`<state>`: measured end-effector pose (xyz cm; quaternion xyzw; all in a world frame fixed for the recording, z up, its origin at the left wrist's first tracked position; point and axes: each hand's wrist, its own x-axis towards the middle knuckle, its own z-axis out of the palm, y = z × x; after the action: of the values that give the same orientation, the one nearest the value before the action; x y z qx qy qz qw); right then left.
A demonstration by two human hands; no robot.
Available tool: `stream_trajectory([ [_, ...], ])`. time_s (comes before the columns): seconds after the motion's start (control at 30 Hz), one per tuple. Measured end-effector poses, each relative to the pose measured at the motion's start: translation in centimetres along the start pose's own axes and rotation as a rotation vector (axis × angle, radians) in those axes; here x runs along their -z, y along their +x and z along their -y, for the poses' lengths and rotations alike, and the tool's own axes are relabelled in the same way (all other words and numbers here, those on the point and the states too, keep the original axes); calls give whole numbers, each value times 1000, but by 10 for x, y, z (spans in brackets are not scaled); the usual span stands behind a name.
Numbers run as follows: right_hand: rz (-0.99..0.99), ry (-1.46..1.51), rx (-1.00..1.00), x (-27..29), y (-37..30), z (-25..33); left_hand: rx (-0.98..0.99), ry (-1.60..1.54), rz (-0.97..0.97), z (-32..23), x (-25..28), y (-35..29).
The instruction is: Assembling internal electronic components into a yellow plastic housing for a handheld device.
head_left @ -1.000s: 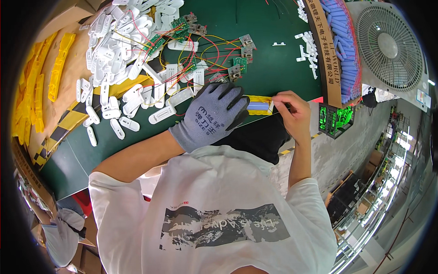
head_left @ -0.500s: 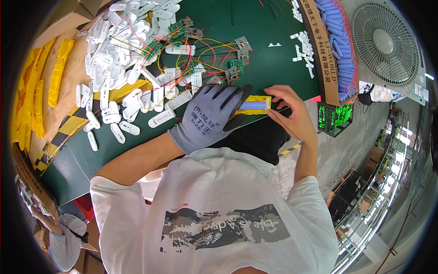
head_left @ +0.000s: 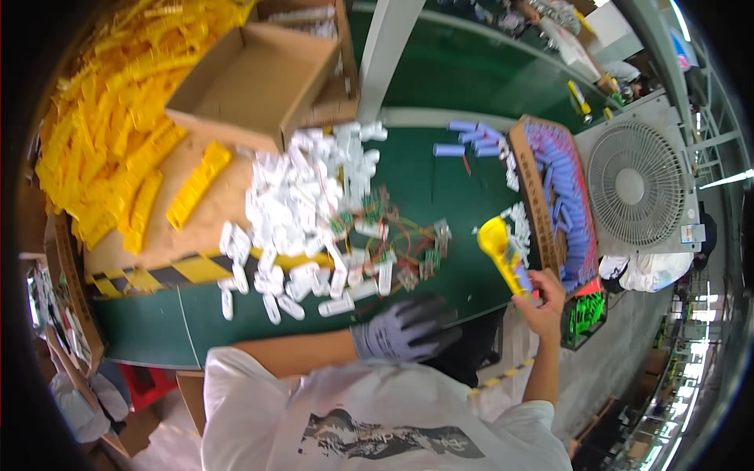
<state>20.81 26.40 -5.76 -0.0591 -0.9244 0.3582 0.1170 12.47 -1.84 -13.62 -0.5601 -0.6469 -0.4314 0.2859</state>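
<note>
My right hand (head_left: 544, 302), bare, pinches the lower end of a yellow plastic casing (head_left: 495, 239) and holds it tilted above the table's right part. A lilac cylindrical battery cell (head_left: 521, 276) shows inside the casing, close to my fingers. My left hand (head_left: 404, 330), in a grey-blue glove with dark fingertips, is at the table's near edge with its fingers stretched out and nothing visible in them. Just beyond it lie wired circuit boards (head_left: 432, 255) with red, yellow and black leads, beside a heap of white plastic covers (head_left: 290, 196).
Many yellow casings (head_left: 118, 110) pile up at the left, next to an open cardboard box (head_left: 251, 78). A long carton (head_left: 528, 173) of lilac cells stands at the right, before a grey fan (head_left: 628, 184). Small white clips (head_left: 517, 224) lie beside the carton. A metal post (head_left: 386, 59) rises at the back.
The yellow casing has gone from between both hands to my right hand alone, moved rightward and tipped up. My left hand has let go of it. The view has shifted, showing more of the table.
</note>
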Motion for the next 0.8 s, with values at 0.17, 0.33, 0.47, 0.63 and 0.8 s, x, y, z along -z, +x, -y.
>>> stream_trajectory([
  [0.17,-358,-152,9,-24,140,19,150,32,535,-28,-26,-30],
  [0.33,-296,-440,8,-92,322,38,133,14,719,-14,-30,-25],
  [0.47,-315,-533,-41,-160,412,15,193,-107,727,-18,-43,-36],
  [0.63,-441,-367,-70,-205,465,-46,69,-50,720,-19,-74,-58],
  [0.8,-277,-445,110,-207,433,2,264,-244,637,-22,-47,-49],
])
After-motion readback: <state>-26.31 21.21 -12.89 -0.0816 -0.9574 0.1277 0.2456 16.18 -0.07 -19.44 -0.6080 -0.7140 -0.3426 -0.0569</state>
